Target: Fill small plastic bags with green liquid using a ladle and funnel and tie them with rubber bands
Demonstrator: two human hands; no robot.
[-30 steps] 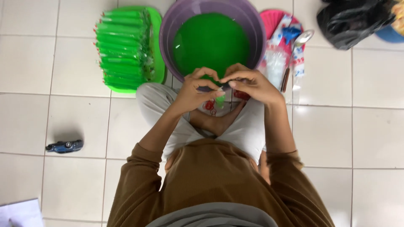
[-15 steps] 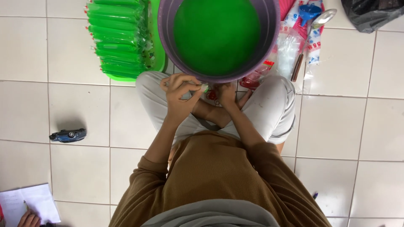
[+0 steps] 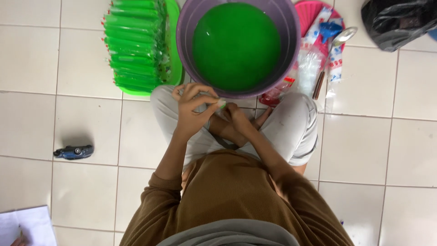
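Observation:
I sit cross-legged on a tiled floor. My left hand (image 3: 193,108) is raised just below the rim of a purple basin (image 3: 184,43) filled with green liquid (image 3: 236,45). It pinches a small clear plastic pouch (image 3: 221,104) with a little green at its tip. My right hand (image 3: 236,116) sits close beside it, lower over my lap, its curled fingers meeting the pouch's near end. To the left of the basin, a green tray (image 3: 174,54) carries several long filled green pouches (image 3: 134,45).
A pink tray (image 3: 304,10) at the right holds clear bags, packets, a blue funnel (image 3: 330,29) and a spoon (image 3: 344,36). A black plastic bag (image 3: 396,23) lies far right. A small blue toy car (image 3: 73,151) and a paper sheet (image 3: 25,225) lie on the left.
The view has shifted so that the basin sits nearer the top edge. My hands, joined in front of the basin a second ago, are now slightly apart, the left one higher.

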